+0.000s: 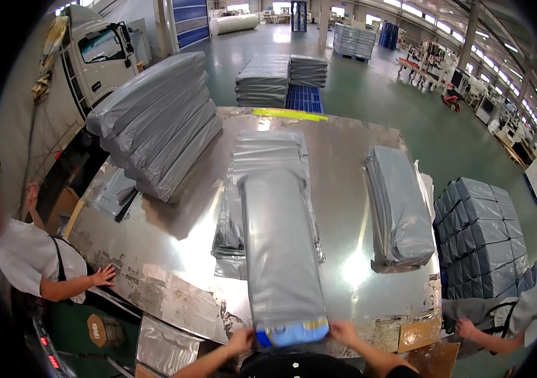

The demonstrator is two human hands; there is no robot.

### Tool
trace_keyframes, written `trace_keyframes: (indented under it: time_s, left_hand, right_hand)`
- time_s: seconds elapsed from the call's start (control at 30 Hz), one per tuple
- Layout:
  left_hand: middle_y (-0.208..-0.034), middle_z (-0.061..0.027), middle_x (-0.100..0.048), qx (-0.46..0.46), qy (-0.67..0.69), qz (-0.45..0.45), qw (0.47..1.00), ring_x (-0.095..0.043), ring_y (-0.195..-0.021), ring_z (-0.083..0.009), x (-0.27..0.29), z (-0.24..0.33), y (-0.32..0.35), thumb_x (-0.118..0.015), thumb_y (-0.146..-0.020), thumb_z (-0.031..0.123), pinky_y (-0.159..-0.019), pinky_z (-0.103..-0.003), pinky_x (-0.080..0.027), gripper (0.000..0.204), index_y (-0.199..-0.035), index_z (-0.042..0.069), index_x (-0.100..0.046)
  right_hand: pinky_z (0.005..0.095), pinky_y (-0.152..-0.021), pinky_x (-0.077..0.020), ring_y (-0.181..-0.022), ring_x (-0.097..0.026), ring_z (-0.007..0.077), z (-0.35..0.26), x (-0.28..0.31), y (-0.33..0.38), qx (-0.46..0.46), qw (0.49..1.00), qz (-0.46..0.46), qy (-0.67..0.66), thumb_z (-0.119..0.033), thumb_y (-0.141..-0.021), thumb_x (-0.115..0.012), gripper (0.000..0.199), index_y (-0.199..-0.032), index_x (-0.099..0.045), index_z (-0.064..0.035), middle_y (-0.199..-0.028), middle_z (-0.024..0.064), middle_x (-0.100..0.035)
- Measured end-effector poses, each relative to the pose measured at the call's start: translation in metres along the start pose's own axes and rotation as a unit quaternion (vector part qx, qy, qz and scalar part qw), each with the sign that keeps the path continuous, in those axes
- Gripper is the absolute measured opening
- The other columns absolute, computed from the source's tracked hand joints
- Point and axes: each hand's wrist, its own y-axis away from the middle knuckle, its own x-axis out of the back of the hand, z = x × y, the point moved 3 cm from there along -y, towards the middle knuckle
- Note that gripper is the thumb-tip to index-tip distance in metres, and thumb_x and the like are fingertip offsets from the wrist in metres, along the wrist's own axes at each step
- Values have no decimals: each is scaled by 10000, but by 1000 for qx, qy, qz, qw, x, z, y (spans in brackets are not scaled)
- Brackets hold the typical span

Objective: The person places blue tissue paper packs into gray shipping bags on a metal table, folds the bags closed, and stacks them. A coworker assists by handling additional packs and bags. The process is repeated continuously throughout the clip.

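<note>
A long grey plastic-wrapped bundle (pixel 279 252) lies lengthwise on the shiny metal table (pixel 344 151), its near end showing a blue item (pixel 294 334) at the open mouth of the bag. My left hand (pixel 241 340) grips the near left corner of that end. My right hand (pixel 344 331) holds the near right corner. Under the bundle lies a pile of flat empty grey bags (pixel 262 154).
A stack of wrapped bundles (pixel 155 120) sits at the table's left, one more bundle (pixel 399 208) at the right. A person's hand (pixel 103 276) rests on the left edge; another person (pixel 520 315) stands at right. Stacked pallets (pixel 479 236) and a truck (pixel 101 53) surround the table.
</note>
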Motion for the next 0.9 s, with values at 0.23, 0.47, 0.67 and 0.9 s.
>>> trace_keyframes:
  time_s: [0.23,0.47,0.67,0.9]
  left_hand:
    - [-792,-183,-655,146,55,79,985,-652,-765,-304,38,74,-29,-588,-804,205,-674,-384,-503,212,-897,29,-660]
    - [-704,-49,-580,150,341,169,913,-535,-591,-121,-15,39,-46,-616,-853,89,-537,-257,-455,109,-828,41,-521]
    - [-716,-32,-619,150,385,144,899,-553,-592,-96,-36,33,-29,-731,-804,116,-539,-244,-458,179,-806,33,-573]
    - [-664,-29,-641,79,417,90,901,-537,-546,-78,-9,92,1,-763,-788,160,-511,-231,-419,238,-690,60,-572]
  right_hand:
    - [376,-601,-481,-657,-625,309,-50,44,-16,-65,995,68,-13,-122,-770,-605,112,-810,-652,-28,-707,167,-639]
    - [336,-564,-467,-584,-587,225,-11,91,-21,-64,975,210,-20,-118,-803,-669,143,-821,-604,8,-665,125,-612]
    - [418,-714,-485,-807,-589,325,-78,14,4,107,968,220,49,-111,-811,-628,152,-943,-604,-40,-850,130,-596]
    - [494,-925,-424,-1072,-541,395,-120,-42,-115,54,990,58,119,-126,-748,-606,357,-1102,-619,-80,-1115,183,-611]
